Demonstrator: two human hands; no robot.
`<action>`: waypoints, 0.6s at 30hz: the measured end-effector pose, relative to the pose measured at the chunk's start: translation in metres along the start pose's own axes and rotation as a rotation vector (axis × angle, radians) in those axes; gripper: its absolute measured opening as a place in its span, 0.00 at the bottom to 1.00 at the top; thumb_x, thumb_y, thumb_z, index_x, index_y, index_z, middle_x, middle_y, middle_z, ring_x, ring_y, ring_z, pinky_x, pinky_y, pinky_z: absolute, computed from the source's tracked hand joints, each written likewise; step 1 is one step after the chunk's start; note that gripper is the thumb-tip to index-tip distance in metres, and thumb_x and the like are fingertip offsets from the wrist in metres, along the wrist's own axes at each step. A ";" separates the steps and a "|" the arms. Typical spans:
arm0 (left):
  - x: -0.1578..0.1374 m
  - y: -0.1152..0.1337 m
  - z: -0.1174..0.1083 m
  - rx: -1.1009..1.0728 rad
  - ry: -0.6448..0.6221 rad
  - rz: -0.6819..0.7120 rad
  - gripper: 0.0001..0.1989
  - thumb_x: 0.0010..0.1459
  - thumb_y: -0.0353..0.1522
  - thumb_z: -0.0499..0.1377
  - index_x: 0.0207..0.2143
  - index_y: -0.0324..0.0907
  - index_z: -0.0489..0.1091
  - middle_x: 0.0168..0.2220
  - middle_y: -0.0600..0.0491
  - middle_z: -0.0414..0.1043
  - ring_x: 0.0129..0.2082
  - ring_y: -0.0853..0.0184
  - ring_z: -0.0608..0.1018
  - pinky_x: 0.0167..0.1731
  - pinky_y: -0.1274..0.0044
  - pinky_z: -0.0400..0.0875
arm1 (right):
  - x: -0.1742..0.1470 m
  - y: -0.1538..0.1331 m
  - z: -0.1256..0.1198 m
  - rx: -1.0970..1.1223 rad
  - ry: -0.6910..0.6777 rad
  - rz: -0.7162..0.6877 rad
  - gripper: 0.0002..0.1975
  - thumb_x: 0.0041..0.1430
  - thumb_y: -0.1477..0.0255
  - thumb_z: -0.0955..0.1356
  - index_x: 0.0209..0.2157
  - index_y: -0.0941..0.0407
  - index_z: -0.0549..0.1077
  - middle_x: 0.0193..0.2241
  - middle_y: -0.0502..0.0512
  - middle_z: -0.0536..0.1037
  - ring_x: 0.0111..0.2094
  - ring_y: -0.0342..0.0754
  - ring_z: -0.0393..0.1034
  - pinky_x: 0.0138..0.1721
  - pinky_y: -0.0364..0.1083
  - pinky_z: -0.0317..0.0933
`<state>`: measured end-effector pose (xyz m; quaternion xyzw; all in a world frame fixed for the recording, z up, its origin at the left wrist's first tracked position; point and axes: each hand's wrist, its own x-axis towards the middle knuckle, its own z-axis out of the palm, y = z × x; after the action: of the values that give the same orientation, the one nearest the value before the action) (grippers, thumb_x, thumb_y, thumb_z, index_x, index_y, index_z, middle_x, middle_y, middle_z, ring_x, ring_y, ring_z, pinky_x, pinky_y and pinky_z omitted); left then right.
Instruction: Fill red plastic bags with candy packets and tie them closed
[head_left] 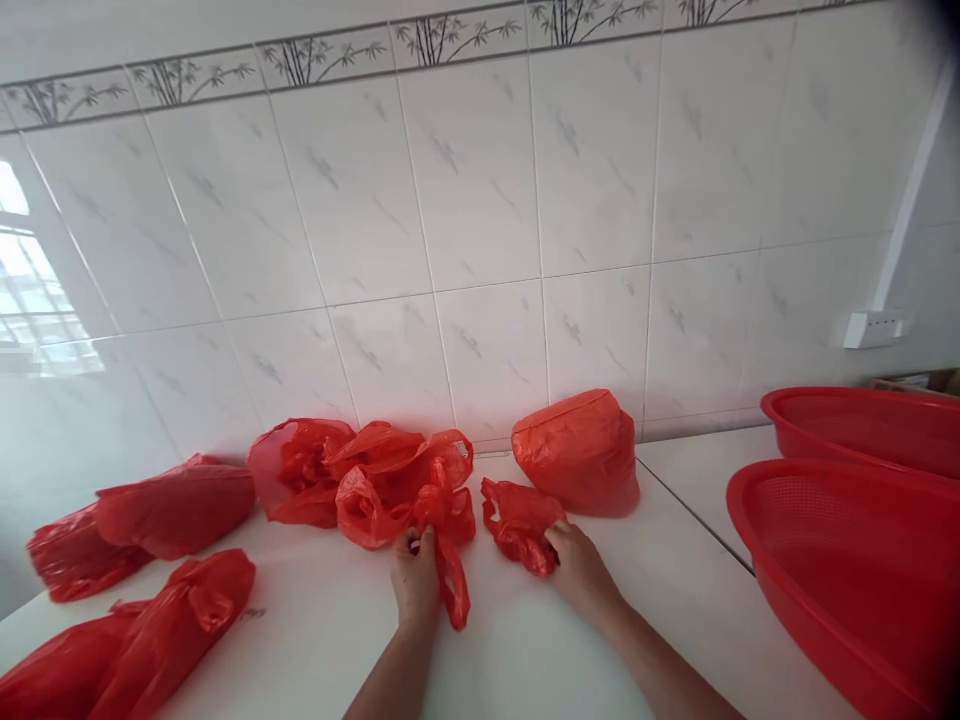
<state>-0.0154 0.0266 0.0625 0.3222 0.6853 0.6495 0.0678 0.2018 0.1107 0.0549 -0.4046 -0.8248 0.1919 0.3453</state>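
Note:
My left hand (417, 575) is closed on a knotted red plastic bag (435, 505) in the middle of the white table, its loose handle hanging toward me. To its right, my right hand (579, 560) grips the crumpled top of another red plastic bag (525, 515). Behind that hand, against the wall, rests a full, rounded red bag (577, 450); whether it is one piece with the gripped top I cannot tell. More bunched red bags (300, 470) lie just left of my left hand. What the bags contain is hidden.
Filled red bags (176, 510) lie at the left, with more bags (142, 640) nearer me. Two red plastic baskets (780, 530) stand at the right. The white table (495, 660) meets a tiled wall (487, 200) with a socket (874, 328).

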 end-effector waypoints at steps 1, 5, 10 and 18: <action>0.001 -0.001 0.001 0.019 -0.001 0.019 0.13 0.61 0.39 0.56 0.32 0.38 0.68 0.26 0.57 0.69 0.23 0.72 0.72 0.26 0.77 0.68 | 0.001 0.004 -0.002 0.030 -0.001 0.005 0.06 0.48 0.78 0.63 0.20 0.55 0.63 0.26 0.51 0.68 0.30 0.46 0.61 0.31 0.43 0.53; 0.004 0.001 0.013 0.094 -0.106 0.180 0.09 0.61 0.35 0.57 0.34 0.37 0.69 0.38 0.51 0.72 0.37 0.66 0.74 0.39 0.70 0.71 | 0.002 0.008 -0.005 0.179 0.000 0.034 0.06 0.47 0.77 0.63 0.20 0.54 0.61 0.26 0.50 0.68 0.30 0.46 0.61 0.31 0.43 0.53; 0.017 0.005 0.039 0.153 -0.315 0.337 0.07 0.57 0.32 0.60 0.39 0.38 0.71 0.47 0.48 0.71 0.48 0.61 0.72 0.50 0.62 0.64 | 0.003 0.011 -0.015 0.447 0.010 0.151 0.04 0.49 0.73 0.63 0.22 0.54 0.64 0.25 0.49 0.69 0.29 0.46 0.63 0.31 0.43 0.55; 0.037 0.010 0.051 0.096 -0.378 0.420 0.15 0.59 0.36 0.54 0.47 0.42 0.68 0.56 0.43 0.61 0.59 0.54 0.61 0.58 0.61 0.53 | -0.001 0.019 -0.046 0.893 -0.075 0.315 0.13 0.53 0.60 0.68 0.34 0.54 0.73 0.35 0.54 0.78 0.37 0.49 0.70 0.41 0.47 0.63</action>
<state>-0.0149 0.0895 0.0762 0.5752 0.6089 0.5446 0.0431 0.2461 0.1235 0.0749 -0.3295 -0.6020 0.5924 0.4220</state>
